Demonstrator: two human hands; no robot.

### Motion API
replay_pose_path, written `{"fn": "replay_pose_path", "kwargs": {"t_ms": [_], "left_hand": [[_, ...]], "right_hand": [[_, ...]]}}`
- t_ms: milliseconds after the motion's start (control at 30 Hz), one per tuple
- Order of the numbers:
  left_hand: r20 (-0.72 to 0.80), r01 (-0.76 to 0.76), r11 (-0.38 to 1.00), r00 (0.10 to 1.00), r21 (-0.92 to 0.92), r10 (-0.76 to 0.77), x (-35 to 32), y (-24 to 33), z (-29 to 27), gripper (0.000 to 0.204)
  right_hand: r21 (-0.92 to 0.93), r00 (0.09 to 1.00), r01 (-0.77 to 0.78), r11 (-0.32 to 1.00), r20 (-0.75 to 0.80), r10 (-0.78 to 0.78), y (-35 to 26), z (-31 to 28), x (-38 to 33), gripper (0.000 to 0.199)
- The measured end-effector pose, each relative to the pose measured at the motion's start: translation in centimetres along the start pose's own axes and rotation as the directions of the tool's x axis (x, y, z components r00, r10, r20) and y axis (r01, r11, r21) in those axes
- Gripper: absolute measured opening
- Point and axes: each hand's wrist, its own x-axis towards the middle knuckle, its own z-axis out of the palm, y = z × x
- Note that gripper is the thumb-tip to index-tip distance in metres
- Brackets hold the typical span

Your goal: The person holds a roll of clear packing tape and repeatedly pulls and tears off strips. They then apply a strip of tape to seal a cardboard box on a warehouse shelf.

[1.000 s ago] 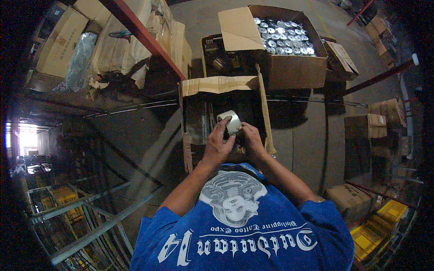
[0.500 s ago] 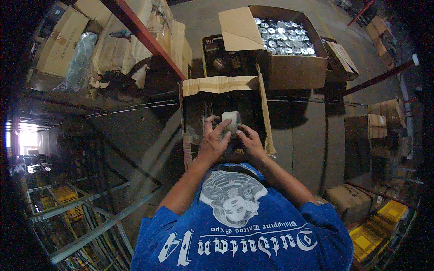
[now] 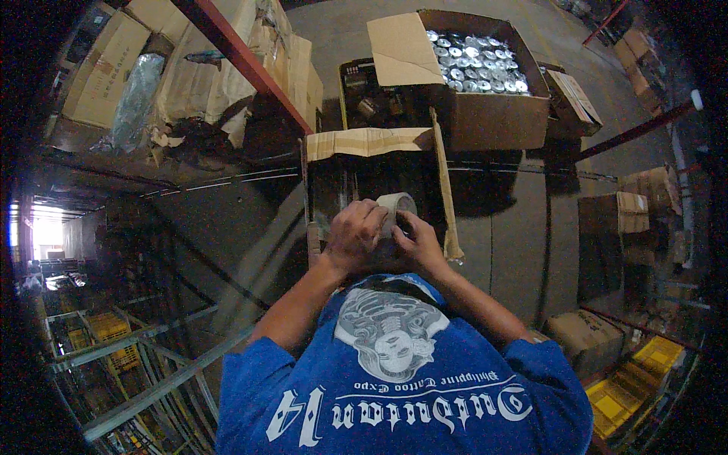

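A pale roll of tape (image 3: 395, 200) is between my two hands, over an open cardboard box (image 3: 370, 141) in front of my body. My left hand (image 3: 355, 233) has its fingers curled, back of the hand upward, against the roll's left side. My right hand (image 3: 419, 241) is closed at the roll's right and lower side, thumb and fingertips drawn together on it. The fingers hide the lower part of the roll. Inside the box it is dark, with something clear and shiny along its left side.
Beyond this box stands a larger open carton (image 3: 493, 114) packed with shiny silver round pieces. A dark crate (image 3: 368, 102) lies left of it. Red rack beams (image 3: 243, 64) cross at upper left, near big wrapped cartons. Yellow crates (image 3: 613, 402) sit at lower right, metal frames (image 3: 152, 387) at lower left.
The tape roll has turned and tilted to the right, its opening now showing. My left hand has rolled over, from spread fingers to curled ones. My right hand stays close to its place.
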Motion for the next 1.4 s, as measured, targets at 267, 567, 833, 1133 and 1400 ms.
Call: {"fn": "replay_pose_path", "kwargs": {"t_ms": [267, 567, 833, 1133, 1400], "left_hand": [[0.188, -0.140, 0.987, 0.975, 0.084, 0.122, 0.4, -0.2, -1.1, 0.020], [0.175, -0.099, 0.995, 0.980, -0.009, 0.099, -0.5, -1.2, -0.1, 0.032], [0.333, 0.661, 0.574, 0.745, -0.483, -0.578, -2.0, -0.5, 0.6, 0.068], [0.145, 0.493, 0.675, 0.852, -0.550, -0.504, -1.9, 1.3, 1.8, 0.071], [0.236, 0.583, 0.547, 0.783, -0.601, -0.576, -1.8, 1.7, 2.0, 0.073]], "right_hand": [[-0.031, 0.990, -0.001, 1.000, 0.143, 0.006, 0.5, -0.7, -0.5, 0.045], [-0.009, 0.993, -0.009, 1.000, 0.117, 0.010, 1.8, 0.2, -0.3, 0.046], [0.555, 0.974, -0.221, 0.802, 0.160, 0.158, 1.8, -0.6, 0.8, 0.022], [0.668, 0.953, -0.303, 0.680, 0.204, 0.224, 0.7, -1.3, 1.3, 0.017], [0.672, 0.978, -0.205, 0.711, 0.113, 0.175, 2.3, -0.4, 1.5, 0.020]]}}
